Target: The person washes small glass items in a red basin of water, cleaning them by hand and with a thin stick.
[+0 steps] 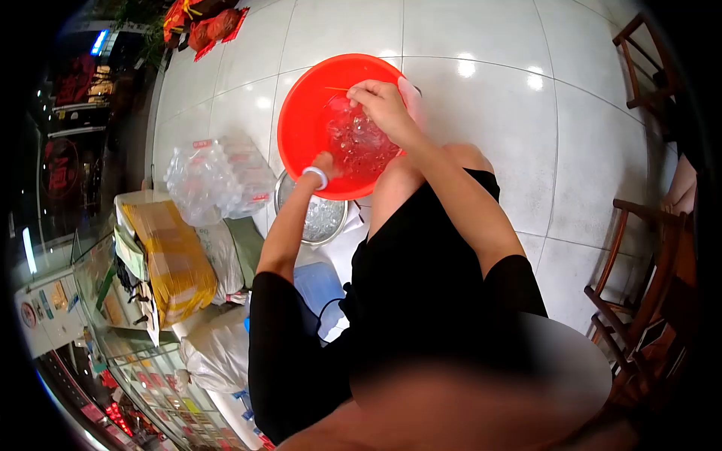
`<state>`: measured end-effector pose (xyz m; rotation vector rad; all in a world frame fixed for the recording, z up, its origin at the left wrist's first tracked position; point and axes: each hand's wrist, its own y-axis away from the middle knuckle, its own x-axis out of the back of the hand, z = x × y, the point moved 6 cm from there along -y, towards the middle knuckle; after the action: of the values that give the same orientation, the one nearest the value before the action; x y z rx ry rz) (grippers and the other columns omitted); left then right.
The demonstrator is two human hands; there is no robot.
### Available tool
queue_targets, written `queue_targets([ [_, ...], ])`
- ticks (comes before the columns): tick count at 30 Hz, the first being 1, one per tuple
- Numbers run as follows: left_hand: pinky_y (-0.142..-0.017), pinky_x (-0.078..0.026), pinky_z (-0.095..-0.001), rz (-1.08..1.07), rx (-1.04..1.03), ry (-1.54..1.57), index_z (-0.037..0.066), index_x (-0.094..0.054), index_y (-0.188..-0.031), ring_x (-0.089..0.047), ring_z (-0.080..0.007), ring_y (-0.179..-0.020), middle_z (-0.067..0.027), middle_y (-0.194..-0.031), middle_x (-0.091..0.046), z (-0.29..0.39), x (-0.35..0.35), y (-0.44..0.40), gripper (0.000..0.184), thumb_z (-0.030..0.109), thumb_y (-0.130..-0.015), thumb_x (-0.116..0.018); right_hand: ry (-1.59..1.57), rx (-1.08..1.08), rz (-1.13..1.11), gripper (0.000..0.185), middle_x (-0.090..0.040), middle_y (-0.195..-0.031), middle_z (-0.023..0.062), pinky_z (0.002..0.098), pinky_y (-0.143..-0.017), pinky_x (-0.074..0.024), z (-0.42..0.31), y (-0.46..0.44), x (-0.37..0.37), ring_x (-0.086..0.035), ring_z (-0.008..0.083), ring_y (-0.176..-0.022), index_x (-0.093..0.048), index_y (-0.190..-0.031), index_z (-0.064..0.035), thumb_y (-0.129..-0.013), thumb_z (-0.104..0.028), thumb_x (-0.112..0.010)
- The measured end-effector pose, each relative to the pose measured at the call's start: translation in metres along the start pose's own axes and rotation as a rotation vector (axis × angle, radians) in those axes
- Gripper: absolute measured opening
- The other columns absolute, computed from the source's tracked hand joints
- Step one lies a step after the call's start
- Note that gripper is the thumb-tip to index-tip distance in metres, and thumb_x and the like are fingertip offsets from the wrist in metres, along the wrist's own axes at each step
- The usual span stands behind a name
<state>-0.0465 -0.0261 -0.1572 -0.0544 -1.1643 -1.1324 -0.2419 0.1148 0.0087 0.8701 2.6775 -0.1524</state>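
A large red plastic basin (299,113) stands on the floor in front of my knees. Small glistening pieces (361,143), seemingly in water, lie in it; their kind is too small to tell. Over the far side of the basin, my right hand (380,109) is closed in a pinch on a thin yellowish stick (336,89) that points left. My left hand (323,162), with a pale bracelet (316,177) at the wrist, is low at the basin's near left side. Its fingers are blurred, so what they hold or touch cannot be made out.
A metal bowl (344,225) with shiny clear pieces sits beside the basin, partly under my left forearm. Left of it are clear plastic packs (207,180), a taped box (169,255) and a glass display case (150,376). Wooden chairs (639,301) stand at right.
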Motion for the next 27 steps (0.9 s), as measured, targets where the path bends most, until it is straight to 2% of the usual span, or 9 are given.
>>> queue_targets([
  [1, -0.042, -0.039, -0.0221, 0.145, -0.155, -0.445, 0.001, -0.059, -0.076, -0.052, -0.0109, -0.051, -0.0101, -0.079, -0.061, 0.016, 0.005, 0.005, 0.015, 0.015, -0.071, -0.056, 0.005, 0.006, -0.007, 0.016, -0.057, -0.070, 0.0000, 0.0179, -0.050, -0.0342, -0.002, -0.001, -0.007, -0.043, 0.0027, -0.054, -0.060, -0.083, -0.0003, -0.082, -0.015, -0.053],
  [2, -0.042, -0.039, -0.0221, 0.131, -0.153, -0.450, 0.001, -0.059, -0.076, -0.052, -0.0109, -0.051, -0.0101, -0.079, -0.061, 0.026, 0.004, 0.001, 0.015, 0.015, -0.071, -0.056, -0.016, 0.007, 0.024, 0.017, -0.059, -0.068, 0.0029, 0.0210, -0.054, -0.0377, 0.001, -0.002, 0.004, -0.048, 0.0069, -0.058, -0.060, -0.080, 0.0010, -0.080, -0.014, -0.053],
  [4, -0.040, -0.038, -0.0215, -0.064, 0.152, 0.807, 0.001, -0.058, -0.082, -0.051, -0.0113, -0.048, -0.0128, -0.079, -0.061, 0.043, 0.006, 0.005, 0.019, 0.017, -0.073, -0.057, -0.027, -0.015, 0.060, 0.017, -0.060, -0.067, 0.0059, 0.0240, -0.058, -0.0408, 0.000, -0.003, 0.016, -0.053, 0.0110, -0.062, -0.061, -0.078, 0.0025, -0.079, -0.013, -0.054],
  [7, -0.039, -0.036, -0.0205, -0.044, 0.125, 1.047, 0.000, -0.054, -0.091, -0.050, -0.0112, -0.047, -0.0139, -0.075, -0.061, 0.096, 0.042, 0.031, 0.023, 0.017, -0.076, -0.054, -0.049, -0.037, 0.047, 0.017, -0.061, -0.068, 0.0063, 0.0242, -0.058, -0.0410, -0.001, -0.005, 0.011, -0.054, 0.0114, -0.063, -0.061, -0.078, 0.0025, -0.079, -0.013, -0.054],
  [21, -0.033, -0.026, -0.0203, -0.007, 0.105, 1.267, 0.001, -0.054, -0.080, -0.039, -0.0092, -0.039, -0.0072, -0.063, -0.056, 0.116, 0.069, 0.056, 0.018, 0.018, -0.081, -0.052, -0.003, 0.009, 0.040, 0.019, -0.061, -0.068, 0.0074, 0.0249, -0.060, -0.0421, -0.002, -0.005, 0.006, -0.055, 0.0122, -0.065, -0.060, -0.078, 0.0032, -0.078, -0.015, -0.053],
  [23, -0.036, -0.033, -0.0189, 0.202, -0.003, 1.510, 0.000, -0.053, -0.093, -0.050, -0.0124, -0.044, -0.0119, -0.070, -0.061, 0.108, 0.071, 0.046, 0.026, 0.023, -0.081, -0.051, 0.002, 0.014, 0.040, 0.019, -0.061, -0.067, 0.0073, 0.0247, -0.060, -0.0421, -0.004, -0.007, 0.008, -0.055, 0.0121, -0.064, -0.060, -0.078, 0.0033, -0.078, -0.015, -0.053],
  [24, -0.042, -0.042, -0.0235, -0.123, -0.058, 1.330, -0.001, -0.054, -0.093, -0.057, -0.0158, -0.053, -0.0115, -0.074, -0.062, 0.088, 0.054, 0.028, 0.026, 0.022, -0.080, -0.055, 0.022, 0.029, 0.036, 0.019, -0.061, -0.067, 0.0073, 0.0247, -0.060, -0.0423, -0.005, -0.008, 0.009, -0.055, 0.0122, -0.064, -0.060, -0.078, 0.0032, -0.078, -0.015, -0.053],
  [25, -0.049, -0.048, -0.0287, 0.063, 0.076, 0.385, -0.002, -0.056, -0.090, -0.060, -0.0179, -0.060, -0.0133, -0.077, -0.063, 0.056, 0.028, 0.010, 0.025, 0.017, -0.075, -0.062, 0.043, 0.045, 0.023, 0.020, -0.061, -0.067, 0.0073, 0.0248, -0.059, -0.0425, -0.007, -0.007, 0.005, -0.055, 0.0123, -0.063, -0.060, -0.078, 0.0032, -0.078, -0.015, -0.054],
  [27, -0.053, -0.050, -0.0309, 0.012, -0.197, -0.627, -0.005, -0.057, -0.090, -0.061, -0.0175, -0.060, -0.0148, -0.075, -0.063, 0.019, -0.018, -0.006, 0.027, 0.010, -0.070, -0.066, -0.046, -0.007, 0.062, 0.018, -0.060, -0.066, 0.0076, 0.0259, -0.058, -0.0435, 0.004, -0.005, 0.006, -0.056, 0.0132, -0.062, -0.061, -0.078, 0.0024, -0.079, -0.013, -0.053],
])
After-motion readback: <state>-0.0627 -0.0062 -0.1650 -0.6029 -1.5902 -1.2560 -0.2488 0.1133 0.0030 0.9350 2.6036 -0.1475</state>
